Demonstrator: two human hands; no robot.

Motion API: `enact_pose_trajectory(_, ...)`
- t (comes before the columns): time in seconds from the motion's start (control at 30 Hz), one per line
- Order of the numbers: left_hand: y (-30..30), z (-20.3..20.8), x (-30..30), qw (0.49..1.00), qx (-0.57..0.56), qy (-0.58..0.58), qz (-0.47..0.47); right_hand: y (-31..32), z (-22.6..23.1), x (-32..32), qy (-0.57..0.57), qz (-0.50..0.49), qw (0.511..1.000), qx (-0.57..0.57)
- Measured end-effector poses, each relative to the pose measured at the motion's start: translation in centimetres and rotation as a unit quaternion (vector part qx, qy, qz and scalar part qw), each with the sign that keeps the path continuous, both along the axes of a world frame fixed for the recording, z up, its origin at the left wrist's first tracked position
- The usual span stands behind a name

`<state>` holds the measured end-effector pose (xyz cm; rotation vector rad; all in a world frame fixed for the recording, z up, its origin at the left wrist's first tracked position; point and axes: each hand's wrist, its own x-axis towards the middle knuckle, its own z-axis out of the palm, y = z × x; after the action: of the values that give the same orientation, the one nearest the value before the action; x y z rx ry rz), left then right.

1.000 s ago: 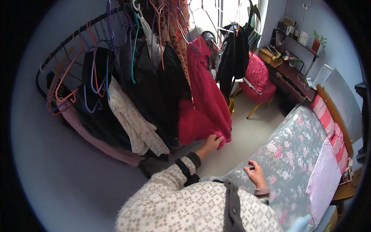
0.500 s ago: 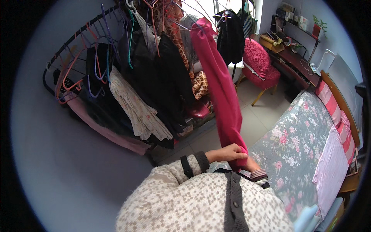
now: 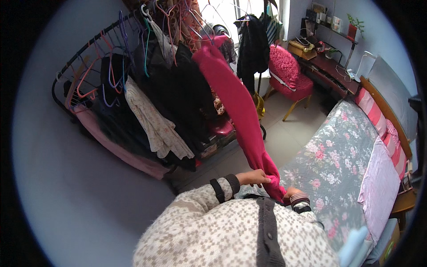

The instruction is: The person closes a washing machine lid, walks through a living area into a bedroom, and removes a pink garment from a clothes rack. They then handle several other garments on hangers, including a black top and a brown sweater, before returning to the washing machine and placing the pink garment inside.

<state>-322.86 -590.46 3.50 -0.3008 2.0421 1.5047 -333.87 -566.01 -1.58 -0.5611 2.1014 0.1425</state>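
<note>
A long magenta garment [image 3: 238, 104] stretches from the hangers at the rack down to my two hands, slanting toward me; its exact kind does not show. Near its lower end, my left hand [image 3: 254, 177] pinches the left edge of the cloth between thumb and fingers. At the bottom right edge, my right hand [image 3: 291, 194] is closed on the cloth, its fingers partly hidden. A purple wire hanger [image 3: 195, 32] is beside the garment's top, where the hanging point is hard to make out.
A black clothes rack [image 3: 71, 60] at the left carries several coloured hangers, dark clothes and a floral shirt [image 3: 153, 122]. To the right stands a bed with a grey floral cover [image 3: 338, 155]. Farther back are a pink chair [image 3: 293, 86] and a desk [image 3: 331, 69].
The garment's upper part has swung left and now slants more. My right hand, earlier largely behind the cloth, shows at its right edge, and my hands are farther apart. The whole view has shifted slightly.
</note>
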Motion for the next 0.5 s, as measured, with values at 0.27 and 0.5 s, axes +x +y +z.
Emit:
enact_pose_trajectory(0.27,-2.0,1.1,-0.9,0.988,-0.028,0.116,0.099,7.4,-1.0,-1.6,0.067,-0.050,0.985,-0.149)
enact_pose_trajectory(0.5,1.1,7.1,-0.9,0.933,-0.065,0.354,-0.022,-1.7,15.3,-0.6,-0.026,-0.120,0.831,-0.542)
